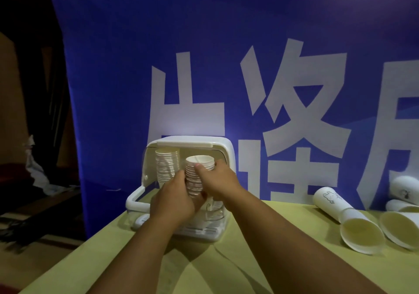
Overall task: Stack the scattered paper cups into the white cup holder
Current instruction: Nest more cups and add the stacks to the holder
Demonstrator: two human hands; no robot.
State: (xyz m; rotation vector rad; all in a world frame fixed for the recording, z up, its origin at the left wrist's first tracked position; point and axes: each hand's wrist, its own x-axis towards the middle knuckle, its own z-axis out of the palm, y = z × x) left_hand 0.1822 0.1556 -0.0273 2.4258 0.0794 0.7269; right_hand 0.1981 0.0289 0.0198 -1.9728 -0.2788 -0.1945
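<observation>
Both forearms reach forward over the table [226, 271] and meet at the holder [223, 148]. The left hand [172, 200] wraps the lower part of a stack [196, 176] of nested cups, fingers curled around it. The right hand [220, 182] grips the same stack from the other side, with the thumb laid on the ribbed rims near the top. The stack stands nearly upright in the right half of the holder's open front. I cannot tell if its bottom already rests on the holder's floor, because the hands hide it. Beside it, in the left half, a second stack [166, 166] is in place and reaches close to the lid. By my judgement the task is more than half done. On the right of the table, well apart from the holder, loose cups [353, 223] lie on their sides. At least four are visible, and these remain to be collected. Behind all hangs a blue banner [113, 67].
</observation>
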